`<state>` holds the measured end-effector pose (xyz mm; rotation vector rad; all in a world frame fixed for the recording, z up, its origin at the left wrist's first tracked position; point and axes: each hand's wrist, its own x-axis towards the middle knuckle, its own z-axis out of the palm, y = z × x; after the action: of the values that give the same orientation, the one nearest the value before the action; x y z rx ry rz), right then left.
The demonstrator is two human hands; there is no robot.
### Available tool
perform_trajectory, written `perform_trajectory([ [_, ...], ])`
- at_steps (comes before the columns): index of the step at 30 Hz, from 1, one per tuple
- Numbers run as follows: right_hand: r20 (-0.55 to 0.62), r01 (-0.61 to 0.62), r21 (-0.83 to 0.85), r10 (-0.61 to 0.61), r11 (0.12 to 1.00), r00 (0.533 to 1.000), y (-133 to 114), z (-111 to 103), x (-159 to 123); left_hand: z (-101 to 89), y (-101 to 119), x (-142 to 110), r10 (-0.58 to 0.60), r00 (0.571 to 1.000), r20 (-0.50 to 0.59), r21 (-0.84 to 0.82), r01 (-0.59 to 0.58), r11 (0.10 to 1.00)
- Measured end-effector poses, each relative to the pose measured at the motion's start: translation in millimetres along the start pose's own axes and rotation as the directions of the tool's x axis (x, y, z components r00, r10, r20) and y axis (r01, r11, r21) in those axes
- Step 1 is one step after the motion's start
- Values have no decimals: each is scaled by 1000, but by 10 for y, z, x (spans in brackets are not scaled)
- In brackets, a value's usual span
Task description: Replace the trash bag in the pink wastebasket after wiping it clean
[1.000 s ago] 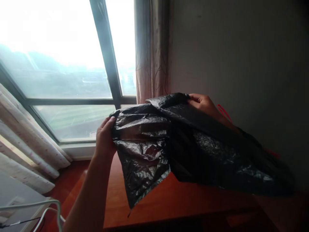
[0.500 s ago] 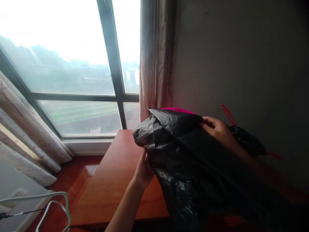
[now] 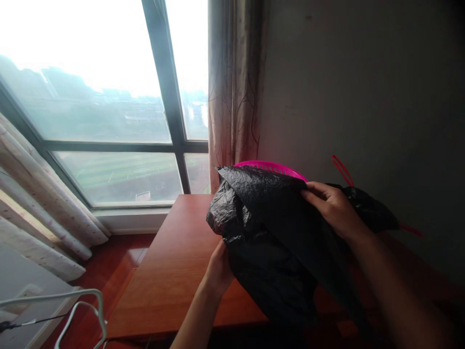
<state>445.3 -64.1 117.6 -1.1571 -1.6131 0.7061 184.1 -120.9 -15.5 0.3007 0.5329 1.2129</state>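
Note:
A black plastic bag (image 3: 269, 242) hangs wrinkled between my hands over the table. My right hand (image 3: 330, 203) pinches its upper right edge between thumb and fingers. Lower on the left side, my left hand (image 3: 221, 269) is closed on the bag, its fingertips hidden behind the plastic. Just behind the bag's top edge shows the slotted rim of a bright pink plastic basket (image 3: 271, 167); the bag hides the rest of it.
Beneath is a reddish-brown wooden table (image 3: 163, 271). Another black bag (image 3: 374, 211) with red drawstrings lies at the right by the wall. A pale cable (image 3: 100, 310) loops at the lower left. Curtains (image 3: 236, 82) and a window stand behind.
The bag's top edge has dropped, so more of the pink basket rim shows. My left hand has moved slightly down and right; my right hand has shifted slightly right and down.

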Motion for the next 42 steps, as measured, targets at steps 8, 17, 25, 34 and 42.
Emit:
perform_trajectory([
  [8, -80, 63, -26, -65, 998, 995, 41, -33, -38, -64, -158, -8, -21, 997, 79, -56, 26, 998],
  [17, -105, 72, -67, -79, 995, 991, 101, -16, -36, 53, -163, -67, -12, 995, 103, 41, 8, 999],
  [25, -184, 89, -129, -112, 988, 977, 154, -60, -37, 134, -174, -151, 233, 972, 0, 122, -232, 965],
  [34, -324, 64, -195, -125, 979, 938, 243, -161, 11, 245, 10, -283, 412, 907, -82, 152, -397, 905],
  [42, -319, 48, -187, -107, 981, 942, 301, -165, 16, 191, 11, -404, 373, 915, -154, 178, -346, 921],
])
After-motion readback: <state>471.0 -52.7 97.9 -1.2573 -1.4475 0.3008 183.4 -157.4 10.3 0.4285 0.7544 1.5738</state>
